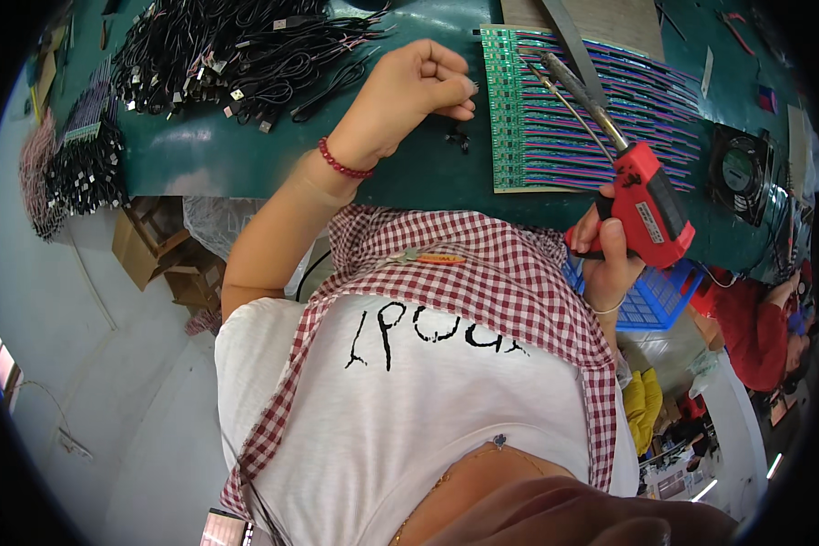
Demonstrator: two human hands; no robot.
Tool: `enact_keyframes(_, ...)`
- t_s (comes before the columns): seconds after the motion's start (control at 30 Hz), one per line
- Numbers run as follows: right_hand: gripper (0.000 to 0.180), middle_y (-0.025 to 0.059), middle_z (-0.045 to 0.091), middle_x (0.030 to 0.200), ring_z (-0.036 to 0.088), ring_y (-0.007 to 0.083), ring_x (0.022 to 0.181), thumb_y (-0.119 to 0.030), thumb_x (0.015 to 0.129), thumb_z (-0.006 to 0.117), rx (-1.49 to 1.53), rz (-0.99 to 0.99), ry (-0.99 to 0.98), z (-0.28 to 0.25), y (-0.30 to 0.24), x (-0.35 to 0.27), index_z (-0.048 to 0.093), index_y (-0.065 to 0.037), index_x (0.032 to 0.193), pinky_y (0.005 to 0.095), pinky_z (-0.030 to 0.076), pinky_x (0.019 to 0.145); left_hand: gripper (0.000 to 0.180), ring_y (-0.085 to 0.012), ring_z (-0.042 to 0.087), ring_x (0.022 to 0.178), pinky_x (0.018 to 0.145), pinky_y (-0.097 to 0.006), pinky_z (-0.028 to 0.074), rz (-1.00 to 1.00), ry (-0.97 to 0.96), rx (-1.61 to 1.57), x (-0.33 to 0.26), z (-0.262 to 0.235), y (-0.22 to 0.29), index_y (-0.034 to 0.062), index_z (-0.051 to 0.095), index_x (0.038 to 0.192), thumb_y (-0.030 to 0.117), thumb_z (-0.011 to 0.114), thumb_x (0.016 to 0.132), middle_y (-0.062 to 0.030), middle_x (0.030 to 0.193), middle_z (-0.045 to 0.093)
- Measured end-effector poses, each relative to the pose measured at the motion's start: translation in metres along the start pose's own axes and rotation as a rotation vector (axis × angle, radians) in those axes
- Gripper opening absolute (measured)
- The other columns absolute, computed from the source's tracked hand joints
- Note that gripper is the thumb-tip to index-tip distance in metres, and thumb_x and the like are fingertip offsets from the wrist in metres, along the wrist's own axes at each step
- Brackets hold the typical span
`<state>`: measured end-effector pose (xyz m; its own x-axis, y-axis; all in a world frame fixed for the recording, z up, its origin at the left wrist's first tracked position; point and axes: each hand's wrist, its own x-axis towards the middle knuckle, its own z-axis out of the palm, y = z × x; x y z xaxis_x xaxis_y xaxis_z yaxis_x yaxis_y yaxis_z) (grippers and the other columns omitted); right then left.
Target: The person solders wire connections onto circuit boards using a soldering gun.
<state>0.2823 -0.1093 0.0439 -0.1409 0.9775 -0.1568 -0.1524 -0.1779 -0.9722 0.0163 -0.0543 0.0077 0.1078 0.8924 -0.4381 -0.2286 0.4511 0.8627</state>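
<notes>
My right hand (608,259) is wrapped round the handle of a red and black soldering gun (646,205). Its metal barrel and thin feed tube reach up over a green circuit board panel (505,118), the tip near the panel's upper part. Rows of dark, pink and blue wires (601,132) run rightward from the panel. Left of the board, my left hand (428,84) is raised over the table with fingers curled and thumb pinched against them. A tiny thing shows at the fingertips, too small to name. Small dark pieces (458,138) lie on the table below that hand.
Heaps of black USB cables (237,55) cover the table's far left, with another bundle (86,164) hanging at its left edge. A grey metal strip (573,45) slants above the board. To the right stands a black fan (740,173); a blue crate (651,296) sits below the table edge.
</notes>
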Motion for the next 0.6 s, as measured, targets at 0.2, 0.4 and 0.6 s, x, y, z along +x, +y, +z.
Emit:
enact_keyframes(0.2, 0.034, 0.0075, 0.052, 0.061, 0.046, 0.0111, 0.050, -0.010, 0.085, 0.053, -0.008, 0.052, 0.011, -0.003, 0.004, -0.003, 0.048, 0.007, 0.114, 0.0234, 0.038, 0.048, 0.032, -0.0146, 0.062, 0.070, 0.062, -0.023, 0.052, 0.048, 0.005, 0.108, 0.013, 0.008, -0.001, -0.0056, 0.044, 0.102, 0.006, 0.064, 0.079, -0.0108, 0.083, 0.060)
enact_keyframes(0.4, 0.032, 0.0069, 0.052, 0.060, 0.046, 0.0110, 0.050, -0.008, 0.085, 0.053, -0.010, 0.086, 0.000, -0.007, 0.007, -0.007, 0.048, 0.007, 0.113, 0.0234, 0.037, 0.048, 0.031, -0.0147, 0.062, 0.068, 0.060, -0.023, 0.053, 0.030, -0.052, 0.180, 0.018, 0.005, 0.004, -0.0062, 0.044, 0.101, 0.006, 0.063, 0.080, -0.0104, 0.080, 0.059)
enact_keyframes(0.6, 0.038, 0.0053, 0.047, 0.061, 0.043, 0.0107, 0.052, -0.017, 0.086, 0.055, -0.127, 0.165, -0.010, -0.009, 0.007, -0.010, 0.045, 0.004, 0.116, 0.0245, 0.039, 0.049, 0.031, -0.0158, 0.063, 0.069, 0.063, -0.024, 0.054, 0.014, -0.061, 0.202, 0.021, 0.005, 0.007, -0.0072, 0.043, 0.102, 0.004, 0.062, 0.081, -0.0110, 0.079, 0.059)
